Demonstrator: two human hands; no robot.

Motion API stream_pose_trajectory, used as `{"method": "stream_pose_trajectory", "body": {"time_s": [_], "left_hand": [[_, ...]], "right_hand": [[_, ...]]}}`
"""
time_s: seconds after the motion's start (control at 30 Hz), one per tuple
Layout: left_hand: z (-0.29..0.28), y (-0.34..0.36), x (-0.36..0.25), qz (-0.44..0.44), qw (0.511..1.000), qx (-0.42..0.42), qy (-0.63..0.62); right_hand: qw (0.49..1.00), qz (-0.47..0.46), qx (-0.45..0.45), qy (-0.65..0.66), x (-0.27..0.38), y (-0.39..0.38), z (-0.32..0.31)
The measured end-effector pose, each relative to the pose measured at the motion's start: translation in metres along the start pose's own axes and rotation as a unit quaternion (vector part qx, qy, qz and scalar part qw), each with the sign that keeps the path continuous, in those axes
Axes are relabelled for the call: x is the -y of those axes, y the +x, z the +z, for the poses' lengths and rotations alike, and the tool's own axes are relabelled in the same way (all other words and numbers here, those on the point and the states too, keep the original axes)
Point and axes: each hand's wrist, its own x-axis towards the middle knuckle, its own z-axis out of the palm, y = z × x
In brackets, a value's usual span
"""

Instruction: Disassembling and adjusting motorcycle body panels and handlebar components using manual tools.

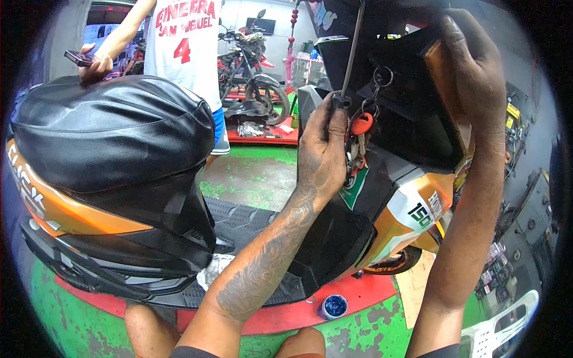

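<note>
My left hand point(322, 146) is closed round the dark handle of a screwdriver point(354, 53), whose shaft points up. Right beside that hand, a bunch of keys with a red fob point(362, 123) hangs by the scooter's dark inner front panel point(391, 134). Higher up on the right, my right hand point(474, 68) grips the upper edge of an orange and black body panel point(440, 77); some of its fingertips are hidden behind it. Both belong to an orange, black and white scooter with a black seat point(113, 134).
Behind the seat a person in a white jersey point(185, 59) holds a dark phone point(79, 58). An open tub of blue paste point(335, 306) stands on the red platform point(268, 319). A white plastic chair point(501, 325) is at lower right, and a motorcycle point(253, 71) at the back.
</note>
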Motion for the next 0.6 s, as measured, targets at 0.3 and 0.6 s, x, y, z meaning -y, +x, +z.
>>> {"method": "stream_pose_trajectory", "body": {"time_s": [0.3, 0.6], "left_hand": [[-0.002, 0.009, 0.004, 0.021, 0.997, -0.040, 0.063], [-0.013, 0.026, 0.007, 0.038, 0.998, 0.042, -0.001]], "right_hand": [[0.992, 0.037, -0.022, 0.118, 0.039, 0.001, 0.006], [0.986, 0.115, -0.030, 0.121, 0.055, 0.001, 0.004]]}}
